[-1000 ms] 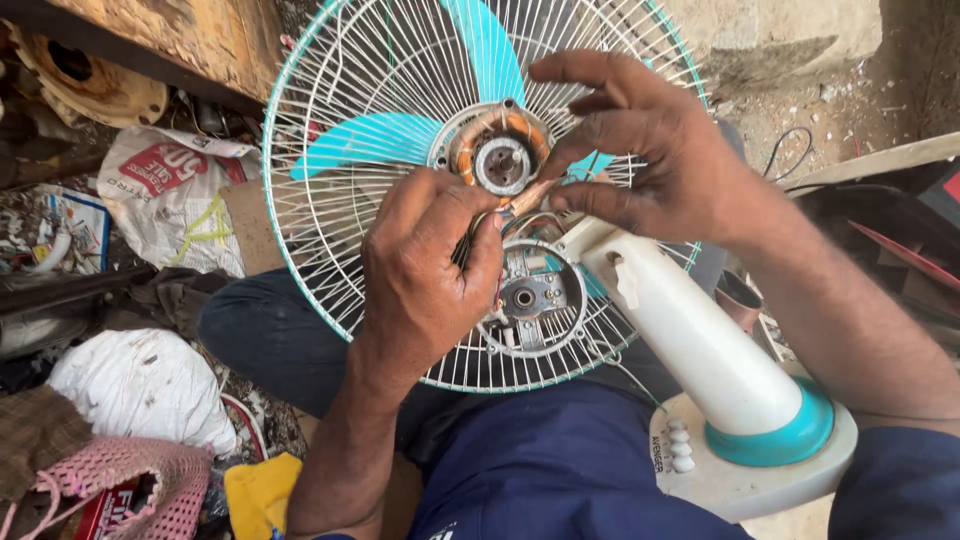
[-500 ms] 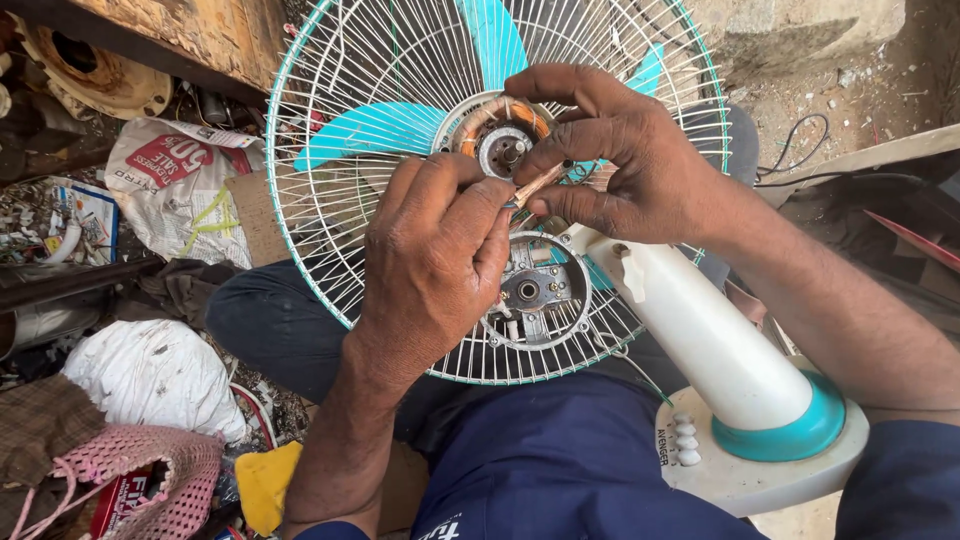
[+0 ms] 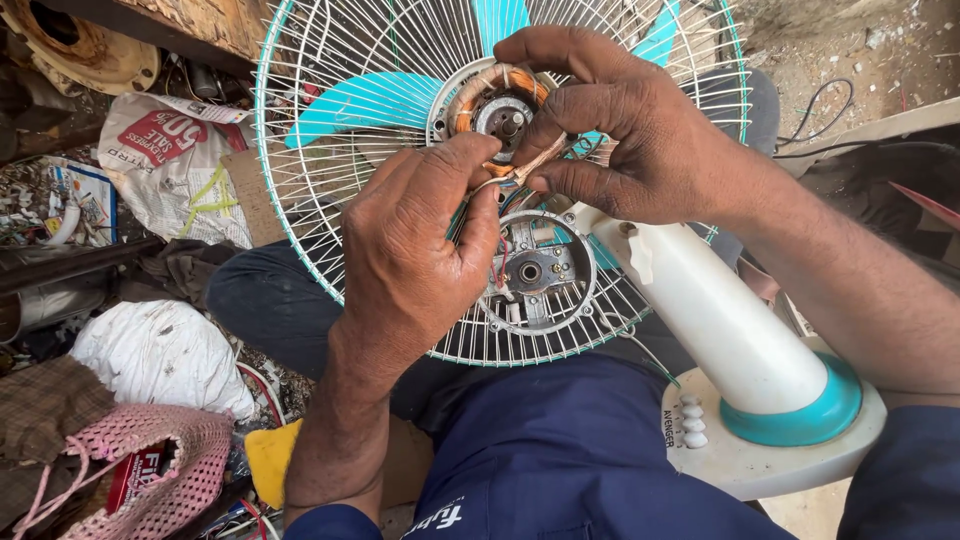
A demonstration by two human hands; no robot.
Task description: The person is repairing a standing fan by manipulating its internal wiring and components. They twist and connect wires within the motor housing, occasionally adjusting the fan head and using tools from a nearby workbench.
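Both hands, left (image 3: 420,260) and right (image 3: 620,130), pinching motor wires (image 3: 520,172), wire grille (image 3: 330,230) rim close behind

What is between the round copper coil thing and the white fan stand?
In the head view, the right hand and a metal bracket plate lie between the copper coil and the white stand.

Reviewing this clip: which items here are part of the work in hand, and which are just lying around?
In hand:
- left hand and right hand, pinching a sleeved wire
- copper motor winding
- wire fan guard
- turquoise fan blade
- white fan stand

Lying about:
- pink mesh bag
- white plastic bag
- printed sack
- yellow plastic piece
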